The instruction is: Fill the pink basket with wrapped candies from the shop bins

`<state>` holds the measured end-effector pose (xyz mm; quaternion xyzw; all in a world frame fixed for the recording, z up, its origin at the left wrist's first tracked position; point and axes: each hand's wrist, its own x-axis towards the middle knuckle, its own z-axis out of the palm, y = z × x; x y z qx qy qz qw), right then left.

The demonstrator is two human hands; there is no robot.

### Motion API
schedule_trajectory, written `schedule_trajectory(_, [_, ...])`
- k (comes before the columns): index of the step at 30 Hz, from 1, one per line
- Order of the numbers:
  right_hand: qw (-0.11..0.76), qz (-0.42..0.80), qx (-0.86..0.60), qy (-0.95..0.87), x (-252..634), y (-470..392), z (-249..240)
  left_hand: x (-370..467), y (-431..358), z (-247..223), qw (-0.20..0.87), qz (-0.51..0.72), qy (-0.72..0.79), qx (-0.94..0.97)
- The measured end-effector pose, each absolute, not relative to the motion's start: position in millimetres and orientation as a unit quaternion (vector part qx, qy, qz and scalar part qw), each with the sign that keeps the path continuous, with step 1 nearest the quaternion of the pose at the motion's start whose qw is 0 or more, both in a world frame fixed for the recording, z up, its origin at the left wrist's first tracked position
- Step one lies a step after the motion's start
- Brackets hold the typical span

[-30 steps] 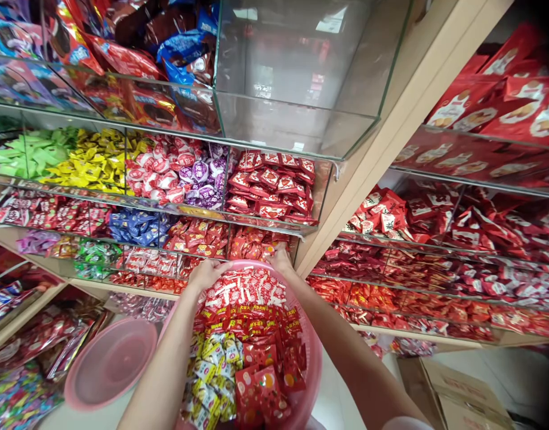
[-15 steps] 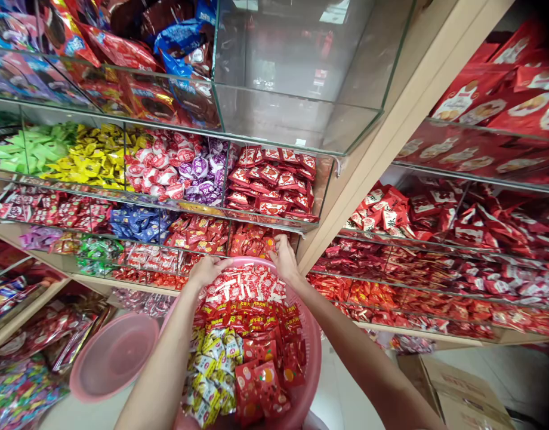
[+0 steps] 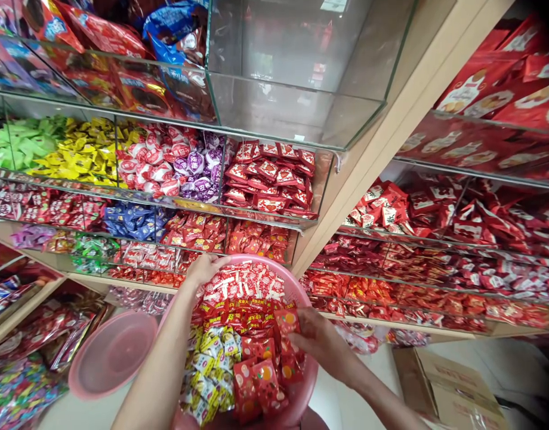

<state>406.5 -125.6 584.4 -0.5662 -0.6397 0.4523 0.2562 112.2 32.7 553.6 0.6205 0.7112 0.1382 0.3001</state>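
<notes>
A pink plastic basket [image 3: 298, 286] in front of me is filled with wrapped sweets sorted in groups. My left hand [image 3: 203, 271] grips its far left rim. At the basket's right side, my right hand [image 3: 323, 337] pinches a red packet with an orange print [image 3: 287, 321] between thumb and fingers, just above similar red packets [image 3: 268, 382]. Yellow-and-white wrapped sweets [image 3: 209, 364] lie at the near left. Red-and-white sweets [image 3: 243, 280] fill the far end, with a band of red and yellow packets [image 3: 243, 313] below them.
Glass-fronted shelves of sweets [image 3: 270, 179] rise beyond the basket, with matching red packets [image 3: 259, 237] in a bin just behind it. A wooden post [image 3: 359, 161] divides the shelving. A pink basin [image 3: 113, 355] is at lower left, a cardboard box [image 3: 457, 388] at lower right.
My right hand has come from the bin behind the far rim down to the basket's right side, bringing a red packet. My left hand stays on the rim.
</notes>
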Motion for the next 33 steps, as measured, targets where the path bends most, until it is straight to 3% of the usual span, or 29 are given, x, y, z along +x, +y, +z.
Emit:
schedule_trajectory(7, [0.151,0.367,-0.641,-0.657,397,-148,581,113,32,554,0.299,0.141,0.715,0.617])
schedule_trajectory(20, [-0.051,0.331,-0.637,-0.694,378,-156,601,113,31,556,0.300,0.135,0.712,0.620])
schedule_trajectory(33, [-0.094,0.323,-0.628,-0.701,379,-156,605,112,30,554,0.301,0.141,0.714,0.616])
